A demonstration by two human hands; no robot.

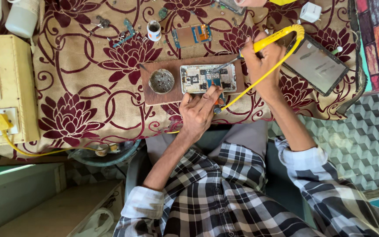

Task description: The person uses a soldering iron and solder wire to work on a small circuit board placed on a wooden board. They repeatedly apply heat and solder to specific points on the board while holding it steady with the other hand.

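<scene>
**Soldering iron on an opened phone, small board crowded on all sides**

Right hand (263, 61) closed fully around the yellow handle of a soldering iron (266, 42), metal tip angled down and left onto the opened phone (208, 78). Left hand (199, 112) at the near edge of that phone, fingertips pinched together on its lower rim beside the tip; too small to tell whether anything thin sits between the fingers. Phone lying flat, circuit side up, on a brown wooden board (154, 94) near the middle of the table.

On the same board, just left of the phone, a round metal tin (161, 81) with grey residue inside. Yellow cord (259, 81) looping from the iron's handle over the right wrist, then down across the board's near right corner and under the left hand. Just right of the right hand, a dark tablet (316, 64) lying tilted, screen up, partly behind the cord's loop.

Beyond the board, on the maroon flowered cloth (80, 87): a blue and orange circuit board (191, 35), a small white pot (154, 30), tweezers and loose bits of metal, a white charger block (310, 12). Far left, a cream switch box (5, 87) with a red switch and a yellow plug (1, 123) pushed in, its cord trailing along the table's near edge. Below, checked shirt sleeves (224, 193) and grey trousers.
</scene>
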